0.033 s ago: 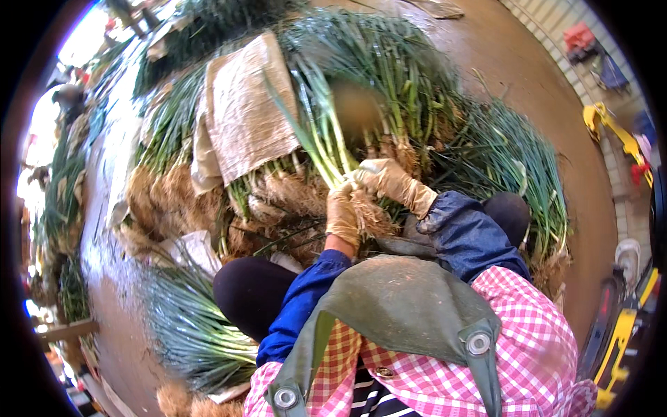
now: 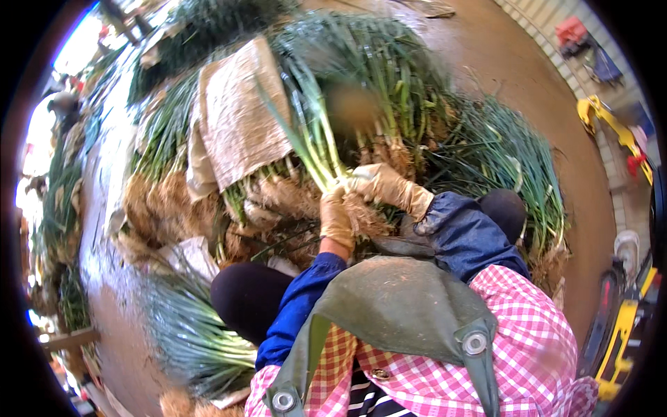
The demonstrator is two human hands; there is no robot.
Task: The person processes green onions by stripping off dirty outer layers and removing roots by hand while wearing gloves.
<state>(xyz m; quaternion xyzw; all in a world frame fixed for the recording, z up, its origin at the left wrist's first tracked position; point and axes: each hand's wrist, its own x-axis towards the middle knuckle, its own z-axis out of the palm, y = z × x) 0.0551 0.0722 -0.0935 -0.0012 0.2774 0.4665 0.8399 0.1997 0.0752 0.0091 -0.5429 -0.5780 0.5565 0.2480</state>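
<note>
In both gloved hands I have a small bunch of green onions, its leaves slanting up and away from me and its pale roots hanging below. My left hand is closed around the lower stalks. Just to its right, my right hand is closed on the bunch near the root end, its fingertips partly hidden. Both gloves are tan and soiled. Beyond them stands a large heap of green onions, with more lying at my right.
A beige woven sack covers part of the heap. Beside my left knee lies a pile of green onions. Brown wet floor runs around the heap. Yellow-framed equipment and a white shoe are at the right edge.
</note>
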